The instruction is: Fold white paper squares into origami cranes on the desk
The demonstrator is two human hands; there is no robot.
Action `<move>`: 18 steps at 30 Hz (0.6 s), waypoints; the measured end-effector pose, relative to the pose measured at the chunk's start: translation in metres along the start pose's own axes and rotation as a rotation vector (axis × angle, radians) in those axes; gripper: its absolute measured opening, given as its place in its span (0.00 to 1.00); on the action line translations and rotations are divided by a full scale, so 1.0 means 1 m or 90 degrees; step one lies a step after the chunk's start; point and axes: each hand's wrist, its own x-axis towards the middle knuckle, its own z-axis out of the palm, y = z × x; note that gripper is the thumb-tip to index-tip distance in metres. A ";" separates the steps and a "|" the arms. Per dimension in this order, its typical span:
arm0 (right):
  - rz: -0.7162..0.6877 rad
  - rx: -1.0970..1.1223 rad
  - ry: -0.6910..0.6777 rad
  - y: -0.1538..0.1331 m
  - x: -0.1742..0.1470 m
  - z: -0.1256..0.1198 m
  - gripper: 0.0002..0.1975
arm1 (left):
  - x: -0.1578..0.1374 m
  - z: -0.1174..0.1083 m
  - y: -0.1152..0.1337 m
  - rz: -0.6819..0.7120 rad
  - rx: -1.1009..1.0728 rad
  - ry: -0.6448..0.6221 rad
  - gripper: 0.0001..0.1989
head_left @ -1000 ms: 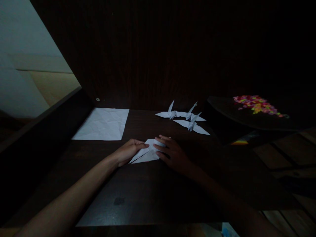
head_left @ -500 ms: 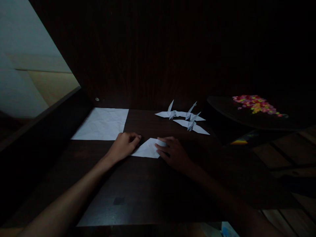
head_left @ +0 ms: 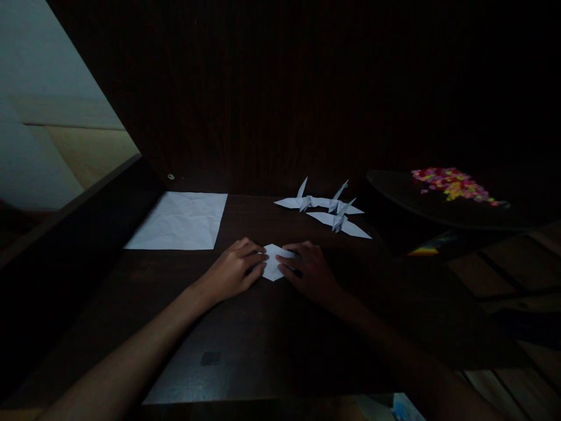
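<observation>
Between my hands a small folded paper [head_left: 272, 264], white and pointed at top and bottom, lies flat on the dark wooden table [head_left: 245, 339]. Fingers of my left hand [head_left: 241, 266] are bent and press on its left side. On its right side rest the curled fingers of my right hand [head_left: 309, 269], holding it against the tabletop. Both side corners of the paper are hidden under the fingers. Behind my right hand stand three white origami cranes [head_left: 339, 222], close together with wings spread.
A creased white paper sheet [head_left: 179, 221] lies flat at the back left, by a low dark side board [head_left: 87, 204]. A dark upright panel [head_left: 263, 105] closes off the back. Colourful small flowers [head_left: 456, 184] show on a black rounded object at right.
My left hand has moved right and spread its fingers onto the paper. The paper's long left point is folded in, so its outline is shorter. My right hand stays nearly in place.
</observation>
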 end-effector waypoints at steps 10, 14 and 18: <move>-0.044 0.027 -0.047 0.001 0.000 0.002 0.13 | -0.002 0.007 -0.001 -0.026 0.016 -0.020 0.11; -0.037 0.038 -0.037 0.002 0.000 0.003 0.13 | -0.002 0.010 -0.001 -0.042 0.003 0.010 0.10; -0.045 0.052 -0.025 0.003 0.000 0.003 0.13 | -0.003 0.012 -0.004 -0.052 -0.005 0.004 0.11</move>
